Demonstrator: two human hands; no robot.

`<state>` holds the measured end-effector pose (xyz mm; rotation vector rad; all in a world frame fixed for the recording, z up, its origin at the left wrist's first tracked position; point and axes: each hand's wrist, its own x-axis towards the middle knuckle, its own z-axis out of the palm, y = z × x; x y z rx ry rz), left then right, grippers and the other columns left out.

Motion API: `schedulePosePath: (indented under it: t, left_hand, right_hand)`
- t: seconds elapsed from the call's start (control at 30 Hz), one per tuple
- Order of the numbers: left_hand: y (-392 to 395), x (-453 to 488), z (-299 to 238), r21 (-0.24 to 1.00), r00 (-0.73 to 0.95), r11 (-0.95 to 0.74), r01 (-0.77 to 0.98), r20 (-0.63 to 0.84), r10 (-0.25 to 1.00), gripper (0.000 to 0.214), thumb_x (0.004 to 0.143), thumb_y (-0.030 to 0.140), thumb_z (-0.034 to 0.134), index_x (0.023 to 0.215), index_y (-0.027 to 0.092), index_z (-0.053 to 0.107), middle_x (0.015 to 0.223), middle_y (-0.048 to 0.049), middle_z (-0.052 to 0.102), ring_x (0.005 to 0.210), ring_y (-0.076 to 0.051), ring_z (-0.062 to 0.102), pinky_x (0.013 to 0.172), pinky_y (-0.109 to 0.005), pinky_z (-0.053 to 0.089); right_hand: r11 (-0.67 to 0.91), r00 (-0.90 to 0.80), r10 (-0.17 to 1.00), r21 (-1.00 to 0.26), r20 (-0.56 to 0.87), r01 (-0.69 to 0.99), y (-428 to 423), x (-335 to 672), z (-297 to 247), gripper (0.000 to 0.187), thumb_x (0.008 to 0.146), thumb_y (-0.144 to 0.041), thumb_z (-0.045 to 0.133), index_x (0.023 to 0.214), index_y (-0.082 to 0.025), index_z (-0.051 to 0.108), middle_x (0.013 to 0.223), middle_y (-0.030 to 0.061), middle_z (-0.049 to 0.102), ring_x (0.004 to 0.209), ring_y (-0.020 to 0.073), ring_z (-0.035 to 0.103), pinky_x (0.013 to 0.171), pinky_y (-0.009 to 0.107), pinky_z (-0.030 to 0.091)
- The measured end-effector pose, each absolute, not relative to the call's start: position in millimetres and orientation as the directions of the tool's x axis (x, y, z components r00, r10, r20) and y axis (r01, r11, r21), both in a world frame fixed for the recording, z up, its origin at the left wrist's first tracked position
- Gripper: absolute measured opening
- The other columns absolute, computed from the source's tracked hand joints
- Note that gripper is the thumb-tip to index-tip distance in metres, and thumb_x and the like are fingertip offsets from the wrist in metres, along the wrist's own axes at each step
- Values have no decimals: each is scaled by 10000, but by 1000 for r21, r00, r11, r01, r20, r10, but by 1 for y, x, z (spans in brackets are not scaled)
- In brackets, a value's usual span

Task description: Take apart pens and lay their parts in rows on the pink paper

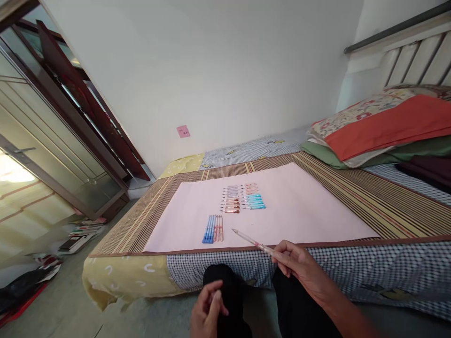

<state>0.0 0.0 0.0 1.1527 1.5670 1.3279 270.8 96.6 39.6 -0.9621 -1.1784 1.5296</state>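
Observation:
My right hand (298,265) is closed on a pink transparent pen (252,241), whose tip points left over the near edge of a large pink paper sheet (299,206). On the sheet lie a row of several blue and pink pens (213,229) side by side, and behind them two columns of pen pieces (243,198) in purple, brown, peach and turquoise. My left hand (207,310) hangs low over my knees in dark trousers, fingers curled together; whether it holds anything small I cannot make out.
The sheet rests on a striped mat (369,192) on a bed with checked bedding (352,272). Stacked pillows (380,126) lie at the far right. Books and papers (81,232) litter the floor at the left by a glass door (45,155). A pink note (183,131) sticks to the wall.

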Motion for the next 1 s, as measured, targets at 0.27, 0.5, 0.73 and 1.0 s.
schedulePosePath:
  t: [0.27,0.5,0.73,1.0]
  left_hand:
    - [55,63,77,944,-98,23,-329,-59,993,429,762,491,829,1013,153,745,667,17,592,618,-107,493,639,-238,423]
    - [42,62,75,989,-16,-49,-140,47,999,310,892,441,723,1042,171,744,724,-5,634,721,-132,550,726,-246,434]
    - [33,67,81,991,115,-69,-116,83,990,306,903,460,699,981,164,714,728,-29,678,700,-149,598,690,-266,461]
    - [33,73,60,987,-30,-67,-147,64,998,379,832,519,759,887,148,705,622,-8,649,575,-127,581,614,-249,455]
  right_hand:
    - [-56,-349,937,-990,-9,-127,78,273,46,436,812,-591,725,775,-182,579,689,-13,580,558,107,463,554,272,354]
    - [46,-531,846,-999,36,6,67,276,67,428,948,-572,575,1049,-169,679,812,15,618,664,136,534,639,281,417]
    - [71,-654,755,-997,41,19,65,257,58,549,1008,-645,435,817,-165,621,647,-28,475,561,107,397,548,265,294]
    - [169,-580,809,-983,94,77,57,255,61,519,1013,-629,431,824,-188,629,773,0,552,734,152,456,680,285,338]
